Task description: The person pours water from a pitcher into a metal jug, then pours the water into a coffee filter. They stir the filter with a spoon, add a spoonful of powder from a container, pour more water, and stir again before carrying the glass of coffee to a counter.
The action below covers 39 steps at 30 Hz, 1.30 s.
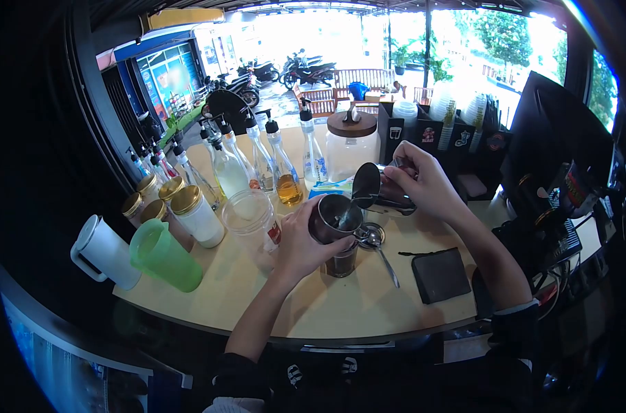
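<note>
My left hand [300, 237] is wrapped around a metal coffee filter cup [337, 212], which sits over a small glass [341, 263] with dark contents. My right hand [423, 177] grips a shiny metal pitcher [394, 199] by its handle side. The pitcher is tilted left, its dark round mouth just above the cup, and a thin clear stream runs from its lip into the cup. Just right of the glass lie a small round metal piece [372, 235] and a spoon [388, 264]. A clear plastic jar [247, 230] stands close to my left wrist.
Pump bottles [285, 180] line the back left, before lidded jars [197, 213], a green pitcher [165, 255] and a white jug [105, 251]. A wooden-lidded glass jar [352, 148] and black cup organizer [440, 134] stand behind. A dark pouch [440, 275] lies at right.
</note>
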Each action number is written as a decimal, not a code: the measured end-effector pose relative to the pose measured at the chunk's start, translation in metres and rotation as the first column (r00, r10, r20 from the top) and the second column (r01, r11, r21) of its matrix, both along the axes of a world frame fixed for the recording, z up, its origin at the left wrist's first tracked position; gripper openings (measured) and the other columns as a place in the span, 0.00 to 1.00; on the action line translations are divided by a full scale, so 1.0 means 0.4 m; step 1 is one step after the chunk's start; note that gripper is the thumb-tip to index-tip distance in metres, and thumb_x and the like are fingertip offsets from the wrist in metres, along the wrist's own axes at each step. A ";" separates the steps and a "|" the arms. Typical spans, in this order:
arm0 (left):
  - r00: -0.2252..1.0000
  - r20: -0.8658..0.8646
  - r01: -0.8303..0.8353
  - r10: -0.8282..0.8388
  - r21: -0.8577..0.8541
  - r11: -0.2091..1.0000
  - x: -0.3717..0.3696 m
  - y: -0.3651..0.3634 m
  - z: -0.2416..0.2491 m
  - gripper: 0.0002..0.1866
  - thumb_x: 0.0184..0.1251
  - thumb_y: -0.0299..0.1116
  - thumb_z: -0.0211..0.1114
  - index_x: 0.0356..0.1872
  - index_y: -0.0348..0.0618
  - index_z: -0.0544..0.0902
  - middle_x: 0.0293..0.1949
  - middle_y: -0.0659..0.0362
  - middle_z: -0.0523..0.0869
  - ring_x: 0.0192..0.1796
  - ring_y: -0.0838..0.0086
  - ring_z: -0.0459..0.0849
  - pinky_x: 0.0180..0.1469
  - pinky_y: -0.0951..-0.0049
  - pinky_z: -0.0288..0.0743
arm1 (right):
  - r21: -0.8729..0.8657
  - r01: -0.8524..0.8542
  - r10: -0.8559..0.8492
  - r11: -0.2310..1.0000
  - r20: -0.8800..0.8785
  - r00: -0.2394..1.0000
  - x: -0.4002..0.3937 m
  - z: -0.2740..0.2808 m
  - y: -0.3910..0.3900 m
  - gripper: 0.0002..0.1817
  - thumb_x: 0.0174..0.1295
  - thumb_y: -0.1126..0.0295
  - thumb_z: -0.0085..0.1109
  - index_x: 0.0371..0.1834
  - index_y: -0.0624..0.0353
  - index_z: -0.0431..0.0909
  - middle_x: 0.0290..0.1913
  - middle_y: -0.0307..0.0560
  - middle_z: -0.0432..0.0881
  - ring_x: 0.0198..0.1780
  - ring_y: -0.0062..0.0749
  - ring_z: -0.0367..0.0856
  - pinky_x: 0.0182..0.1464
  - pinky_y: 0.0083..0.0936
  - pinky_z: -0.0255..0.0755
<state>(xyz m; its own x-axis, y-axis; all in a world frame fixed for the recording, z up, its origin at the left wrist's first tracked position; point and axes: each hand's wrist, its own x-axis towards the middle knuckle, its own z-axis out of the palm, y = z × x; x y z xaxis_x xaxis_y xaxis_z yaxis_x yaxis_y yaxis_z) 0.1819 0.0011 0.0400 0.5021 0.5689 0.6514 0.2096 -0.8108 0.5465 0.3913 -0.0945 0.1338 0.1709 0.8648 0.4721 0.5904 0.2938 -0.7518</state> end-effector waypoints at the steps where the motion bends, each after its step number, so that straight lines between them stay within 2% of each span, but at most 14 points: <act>1: 1.000 -0.001 0.002 -0.002 0.001 1.000 0.000 -0.003 0.003 0.41 0.36 0.44 0.82 0.54 0.36 0.75 0.46 0.53 0.85 0.49 0.67 0.85 0.55 0.67 0.77 | 0.001 0.002 -0.002 1.000 -0.001 1.000 -0.001 0.001 0.001 0.13 0.63 0.74 0.58 0.29 0.59 0.62 0.21 0.31 0.57 0.26 0.12 0.54 0.27 0.16 0.55; 3: 1.000 0.002 0.022 -0.022 -0.137 0.990 0.000 -0.012 0.012 0.40 0.37 0.42 0.82 0.55 0.37 0.74 0.46 0.53 0.85 0.51 0.67 0.84 0.57 0.67 0.75 | 0.004 -0.008 0.008 1.000 -0.001 1.000 -0.004 0.004 0.004 0.13 0.62 0.73 0.59 0.29 0.60 0.62 0.21 0.31 0.58 0.26 0.11 0.56 0.28 0.15 0.57; 4: 1.000 0.001 0.024 -0.024 -0.136 0.990 -0.001 -0.018 0.016 0.40 0.37 0.42 0.82 0.55 0.37 0.74 0.46 0.53 0.85 0.51 0.67 0.84 0.57 0.67 0.75 | 0.005 -0.006 0.006 1.000 -0.002 1.000 -0.007 0.011 0.003 0.13 0.62 0.73 0.59 0.29 0.60 0.62 0.21 0.31 0.58 0.26 0.11 0.56 0.28 0.15 0.57; 6: 0.999 0.005 0.041 -0.041 -0.236 0.971 -0.003 -0.026 0.023 0.40 0.38 0.41 0.81 0.55 0.37 0.74 0.47 0.53 0.85 0.53 0.67 0.83 0.60 0.67 0.72 | -0.024 -0.002 0.003 1.000 0.031 1.000 -0.016 0.028 -0.001 0.11 0.64 0.75 0.57 0.30 0.66 0.65 0.24 0.38 0.72 0.34 0.13 0.78 0.32 0.15 0.74; 9: 0.997 0.034 0.075 -0.068 -0.277 0.958 -0.001 -0.029 0.020 0.40 0.38 0.41 0.81 0.55 0.38 0.74 0.47 0.54 0.85 0.54 0.67 0.82 0.61 0.67 0.71 | -0.021 -0.005 0.007 1.000 0.057 0.998 -0.021 0.035 0.009 0.11 0.64 0.74 0.57 0.30 0.67 0.65 0.24 0.40 0.74 0.35 0.13 0.79 0.32 0.16 0.74; 10: 0.997 0.033 0.075 -0.068 -0.277 0.958 -0.001 -0.029 0.019 0.40 0.38 0.41 0.81 0.55 0.38 0.74 0.47 0.54 0.85 0.54 0.67 0.82 0.61 0.67 0.71 | -0.021 -0.005 0.006 1.000 0.056 0.998 -0.020 0.031 0.015 0.11 0.64 0.74 0.57 0.30 0.67 0.65 0.24 0.40 0.74 0.35 0.13 0.79 0.32 0.16 0.74; 12: 0.997 0.021 0.071 -0.068 -0.280 0.957 -0.001 -0.030 0.019 0.40 0.38 0.41 0.81 0.55 0.38 0.74 0.47 0.54 0.85 0.53 0.68 0.82 0.62 0.67 0.70 | 0.059 -0.042 0.040 0.997 0.043 0.998 -0.016 0.018 0.031 0.11 0.63 0.73 0.58 0.29 0.61 0.64 0.21 0.31 0.59 0.26 0.10 0.59 0.27 0.14 0.60; 22: 0.997 0.021 0.078 -0.075 -0.293 0.953 -0.001 -0.032 0.014 0.40 0.38 0.41 0.81 0.55 0.40 0.73 0.48 0.55 0.84 0.55 0.69 0.81 0.63 0.66 0.69 | 0.030 -0.001 -0.002 1.000 0.092 0.996 -0.023 0.037 0.029 0.10 0.63 0.73 0.58 0.31 0.61 0.65 0.20 0.31 0.59 0.25 0.10 0.58 0.27 0.16 0.60; 24: 0.997 0.028 0.076 -0.070 -0.292 0.953 -0.002 -0.035 0.016 0.40 0.38 0.40 0.81 0.56 0.40 0.73 0.48 0.54 0.84 0.55 0.68 0.81 0.63 0.65 0.69 | 0.007 0.004 -0.004 1.000 0.082 0.997 -0.025 0.045 0.022 0.10 0.63 0.74 0.57 0.31 0.67 0.66 0.21 0.39 0.72 0.30 0.12 0.76 0.30 0.17 0.71; 28: 0.998 0.031 0.069 -0.062 -0.298 0.952 -0.001 -0.034 0.016 0.41 0.37 0.39 0.82 0.56 0.40 0.72 0.50 0.54 0.83 0.56 0.67 0.80 0.63 0.66 0.69 | -0.004 0.030 -0.029 1.000 0.114 0.993 -0.022 0.047 0.017 0.10 0.63 0.74 0.57 0.32 0.67 0.66 0.21 0.38 0.72 0.32 0.12 0.79 0.30 0.16 0.72; 31: 0.999 0.032 0.050 -0.043 -0.273 0.961 0.002 -0.031 0.009 0.42 0.37 0.38 0.82 0.57 0.40 0.71 0.51 0.53 0.82 0.57 0.67 0.80 0.63 0.66 0.69 | -0.006 0.009 -0.009 1.000 0.069 0.998 -0.021 0.045 0.016 0.10 0.63 0.74 0.57 0.32 0.67 0.66 0.21 0.38 0.72 0.32 0.13 0.79 0.31 0.16 0.73; 36: 0.994 0.095 0.066 -0.046 -0.215 0.974 0.012 -0.029 -0.003 0.42 0.37 0.38 0.82 0.57 0.40 0.70 0.51 0.54 0.81 0.57 0.67 0.80 0.62 0.67 0.70 | -0.004 -0.006 0.006 1.000 0.091 0.996 -0.033 0.052 0.014 0.10 0.64 0.74 0.57 0.33 0.67 0.66 0.25 0.43 0.77 0.36 0.17 0.82 0.33 0.17 0.75; 37: 0.994 0.095 0.066 -0.046 -0.215 0.974 0.014 -0.028 -0.005 0.42 0.37 0.38 0.82 0.57 0.40 0.70 0.51 0.54 0.81 0.57 0.67 0.80 0.62 0.67 0.70 | -0.004 -0.006 0.006 1.000 0.091 0.996 -0.037 0.050 0.016 0.10 0.64 0.74 0.57 0.33 0.67 0.66 0.25 0.43 0.77 0.36 0.17 0.82 0.33 0.17 0.75; 39: 0.994 0.100 0.054 -0.034 -0.201 0.978 0.017 -0.025 -0.011 0.42 0.36 0.38 0.82 0.57 0.40 0.70 0.50 0.54 0.82 0.56 0.68 0.80 0.62 0.68 0.70 | 0.027 -0.040 0.040 0.999 0.013 0.999 -0.047 0.047 0.018 0.11 0.64 0.73 0.58 0.30 0.62 0.64 0.21 0.31 0.60 0.27 0.08 0.65 0.28 0.13 0.66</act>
<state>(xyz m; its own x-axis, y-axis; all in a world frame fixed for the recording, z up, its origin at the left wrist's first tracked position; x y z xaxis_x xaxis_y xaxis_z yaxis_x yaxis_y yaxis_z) 0.1887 -0.0088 0.0355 0.4706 0.6729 0.5708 0.1146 -0.6880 0.7166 0.3725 -0.0873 0.1524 0.1308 0.8577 0.4972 0.5869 0.3372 -0.7361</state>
